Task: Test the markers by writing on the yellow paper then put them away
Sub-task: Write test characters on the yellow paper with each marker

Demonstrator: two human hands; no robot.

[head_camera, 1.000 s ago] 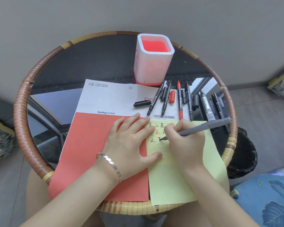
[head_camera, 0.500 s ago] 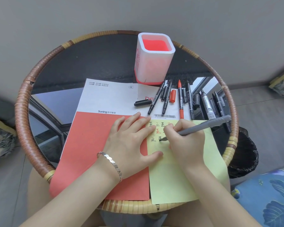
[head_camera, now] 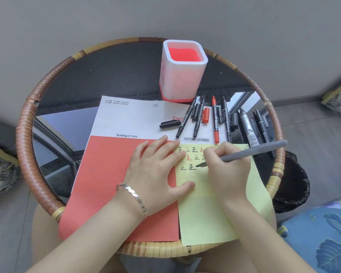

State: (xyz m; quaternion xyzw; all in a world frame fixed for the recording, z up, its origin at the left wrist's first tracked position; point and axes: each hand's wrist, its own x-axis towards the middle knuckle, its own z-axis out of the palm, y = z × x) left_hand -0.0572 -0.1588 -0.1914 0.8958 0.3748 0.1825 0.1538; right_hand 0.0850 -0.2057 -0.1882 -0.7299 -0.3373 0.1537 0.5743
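Head view: the left hand [head_camera: 156, 170] lies flat, fingers spread, pinning the yellow paper [head_camera: 205, 213] at 5 o'clock on the worktop [head_camera: 106, 71]. The right hand [head_camera: 226, 168] grips the grey marker [head_camera: 254, 150], whose tip has crept rightward past a finished character. Testing looks unfinished, with the uncapped markers [head_camera: 215, 123] at 2 o'clock not yet stowed.

Round table [head_camera: 26, 138], wicker-wrapped rim, dark reflective glass top. Directly on the glass: one white square pen holder [head_camera: 182, 75] with red interior, upright at the far side; one red-and-white printed leaflet [head_camera: 114, 174], centre-left. Also one yellow paper [head_camera: 205, 213], overlapping the leaflet's right edge and reaching over the near rim, and several black markers [head_camera: 248, 129] at the right.
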